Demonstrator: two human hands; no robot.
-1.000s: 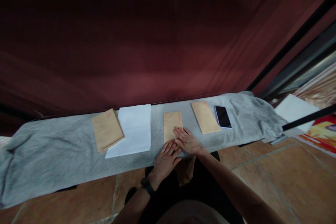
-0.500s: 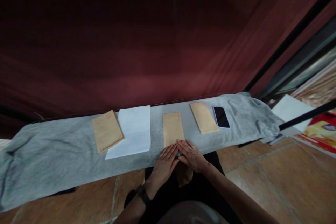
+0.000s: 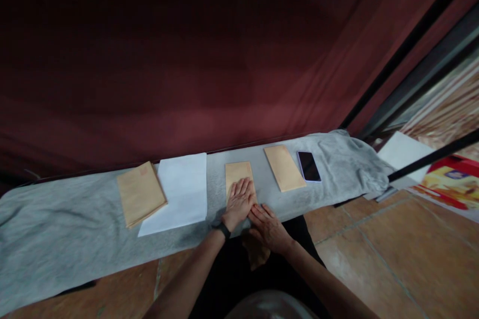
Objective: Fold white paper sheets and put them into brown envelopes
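Observation:
In front of me a brown paper envelope (image 3: 235, 172) lies on the grey cloth, its lower part covered by my hands. My left hand (image 3: 239, 202) is laid flat on the middle of it, fingers stretched forward, with a dark band on the wrist. At the envelope's lower right edge rests my right hand (image 3: 267, 227), fingers extended and fingertips close to the left hand. A second brown envelope (image 3: 285, 167) lies to the right. On the left, a stack of brown envelopes (image 3: 141, 193) overlaps white paper sheets (image 3: 183, 189).
A grey cloth (image 3: 75, 229) covers the long narrow surface. A phone (image 3: 309, 166) lies right of the second envelope. Behind stands a dark red panel (image 3: 224, 84). White board and a red-yellow package (image 3: 452, 182) are at the far right, above the tiled floor (image 3: 374, 254).
My left hand has slid forward and up onto the envelope's middle. The right hand has stayed near the lower edge, a little lower. The whole view has shifted slightly.

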